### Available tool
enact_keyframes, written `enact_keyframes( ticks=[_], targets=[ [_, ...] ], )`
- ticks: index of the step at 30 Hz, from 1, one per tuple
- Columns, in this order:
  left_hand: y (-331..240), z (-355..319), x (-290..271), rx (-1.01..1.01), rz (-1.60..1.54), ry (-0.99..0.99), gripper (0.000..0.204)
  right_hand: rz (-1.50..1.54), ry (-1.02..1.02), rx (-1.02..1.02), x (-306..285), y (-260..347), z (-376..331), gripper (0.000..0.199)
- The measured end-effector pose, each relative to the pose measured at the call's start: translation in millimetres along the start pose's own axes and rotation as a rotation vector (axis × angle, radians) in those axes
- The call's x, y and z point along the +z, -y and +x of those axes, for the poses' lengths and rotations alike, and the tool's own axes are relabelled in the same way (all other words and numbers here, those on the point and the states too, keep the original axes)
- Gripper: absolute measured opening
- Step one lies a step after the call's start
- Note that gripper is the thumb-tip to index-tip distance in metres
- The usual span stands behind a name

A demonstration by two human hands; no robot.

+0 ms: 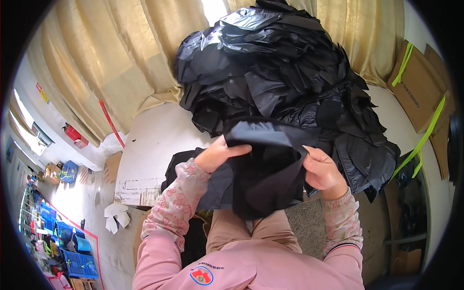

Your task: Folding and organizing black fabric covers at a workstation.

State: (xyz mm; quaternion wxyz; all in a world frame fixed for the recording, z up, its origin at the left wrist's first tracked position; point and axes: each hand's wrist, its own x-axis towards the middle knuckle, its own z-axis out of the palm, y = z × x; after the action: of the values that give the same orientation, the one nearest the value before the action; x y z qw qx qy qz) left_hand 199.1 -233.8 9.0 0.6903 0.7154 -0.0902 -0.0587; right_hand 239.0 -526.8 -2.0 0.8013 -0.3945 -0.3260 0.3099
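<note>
A black fabric piece hangs in front of me, held up by both hands. My left hand grips its upper left edge, thumb on top. At the piece's right edge my right hand has its fingers curled into the cloth. Behind it, a big heap of black fabric pieces covers the white table. More black cloth lies flat on the table under my left forearm. Pink patterned sleeves cover both forearms.
Beige curtains hang behind the table. Brown cardboard boxes with green straps stand at the right. Far left, on the floor below, are blue crates and white scraps. A grey mat lies by my knee.
</note>
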Motion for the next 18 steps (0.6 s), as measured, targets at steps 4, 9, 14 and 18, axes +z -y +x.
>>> enact_keyframes(
  ticks=[4, 9, 14, 18],
  targets=[
    [46, 3, 4, 0.051, -0.336, -0.116, 0.034, -0.055, -0.007, 0.071, 20, 6, 0, 0.034],
    [26, -4, 10, -0.025, -0.402, -0.044, 0.033, -0.951, -0.25, -0.299, 14, 27, -3, 0.019],
    [35, -40, 37, -0.347, -0.506, 0.488, 0.059, -1.248, -0.601, -0.671, -3, 36, 29, 0.016],
    [33, -37, 36, -0.152, -0.587, 0.776, 0.079, -1.643, -0.124, -0.266, -45, -33, 37, 0.016]
  ],
)
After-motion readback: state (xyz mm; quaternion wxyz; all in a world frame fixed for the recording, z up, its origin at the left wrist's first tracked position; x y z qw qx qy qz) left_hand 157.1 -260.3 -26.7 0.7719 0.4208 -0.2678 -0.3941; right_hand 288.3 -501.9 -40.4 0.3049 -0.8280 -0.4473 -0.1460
